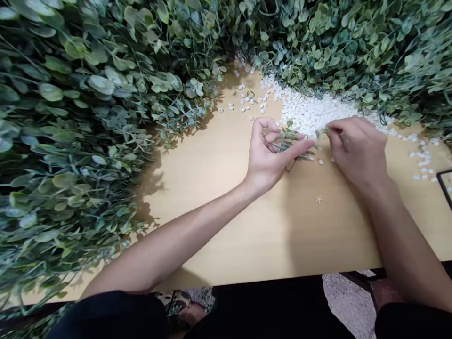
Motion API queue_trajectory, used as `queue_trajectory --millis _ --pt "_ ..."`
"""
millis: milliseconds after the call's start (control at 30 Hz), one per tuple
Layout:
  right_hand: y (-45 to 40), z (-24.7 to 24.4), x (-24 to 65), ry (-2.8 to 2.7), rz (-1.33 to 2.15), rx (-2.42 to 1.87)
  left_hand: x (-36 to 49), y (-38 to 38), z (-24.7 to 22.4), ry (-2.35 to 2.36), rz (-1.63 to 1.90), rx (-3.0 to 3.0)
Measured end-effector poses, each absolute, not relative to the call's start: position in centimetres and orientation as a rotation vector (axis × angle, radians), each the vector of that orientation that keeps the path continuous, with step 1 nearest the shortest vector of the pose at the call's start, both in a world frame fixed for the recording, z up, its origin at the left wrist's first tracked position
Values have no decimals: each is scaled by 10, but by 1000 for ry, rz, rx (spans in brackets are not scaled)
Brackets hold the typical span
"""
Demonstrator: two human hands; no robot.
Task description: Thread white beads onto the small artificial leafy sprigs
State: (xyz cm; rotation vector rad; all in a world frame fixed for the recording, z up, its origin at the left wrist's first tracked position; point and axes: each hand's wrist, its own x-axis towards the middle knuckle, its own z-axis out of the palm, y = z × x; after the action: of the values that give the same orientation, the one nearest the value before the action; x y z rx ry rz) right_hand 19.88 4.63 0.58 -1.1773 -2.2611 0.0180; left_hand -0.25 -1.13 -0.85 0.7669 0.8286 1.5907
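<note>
My left hand holds a small leafy green sprig, its fingers curled around it and the thumb pointing right. A thin dark stem hangs below the thumb. To the right, my right hand is closed in a pinch, with a small green leaf piece at its fingertips. Whether that piece is joined to the sprig I cannot tell. Just behind both hands lies a heap of small white ring-shaped pieces. One thin white star-shaped piece rests on the table between my forearms.
Thick bunches of green leafy garlands fill the left side and the back of the wooden table. More garlands stand at the back right. Loose white pieces are scattered at the right, near a dark-edged object.
</note>
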Motion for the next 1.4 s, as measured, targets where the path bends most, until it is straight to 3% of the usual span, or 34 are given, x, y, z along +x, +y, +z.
queue_trajectory --millis 367,900,1400 --pt "35 3 184 -1855 322 -1029 -12 -16 -3 819 1373 895" --pt "30 18 169 -1316 1291 -868 -15 -17 -5 1035 1366 965" --pt "32 10 169 -1589 1035 -902 -16 -16 -6 1057 1318 952"
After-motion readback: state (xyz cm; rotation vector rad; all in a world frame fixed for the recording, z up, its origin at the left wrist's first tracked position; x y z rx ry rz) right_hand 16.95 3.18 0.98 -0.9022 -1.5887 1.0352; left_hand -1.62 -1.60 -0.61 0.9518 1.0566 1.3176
